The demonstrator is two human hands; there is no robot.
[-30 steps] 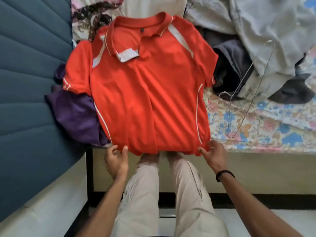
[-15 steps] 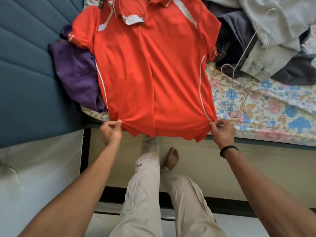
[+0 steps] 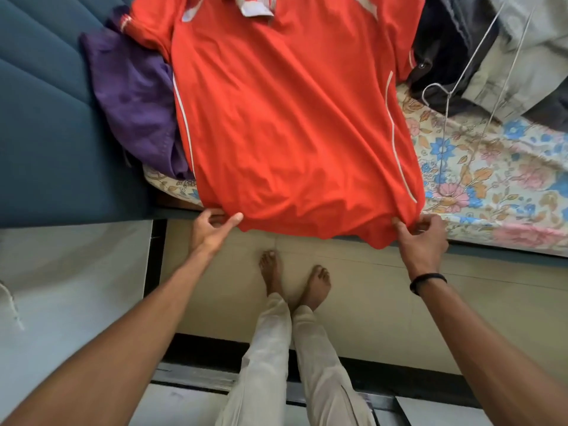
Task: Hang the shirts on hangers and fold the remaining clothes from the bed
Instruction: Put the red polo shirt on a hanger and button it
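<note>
Your left hand [image 3: 212,230] pinches the red polo shirt [image 3: 289,118] at its hem's left corner, and your right hand [image 3: 422,238] pinches the right corner. The shirt lies face up across the bed [image 3: 498,179], hem over the near edge. A wire hanger [image 3: 455,87] rests beside it; a purple garment [image 3: 135,103] lies by the headboard edge.

A shirt [image 3: 292,118] lies flat on the bed [image 3: 491,186], its hem over the near edge — a hand at each hem corner, left hand [image 3: 212,229], right hand [image 3: 421,238]. A crumpled garment [image 3: 132,96] lies left of it, partly beneath; a wire hanger [image 3: 461,87] lies right, against a clothes pile [image 3: 507,56].
</note>
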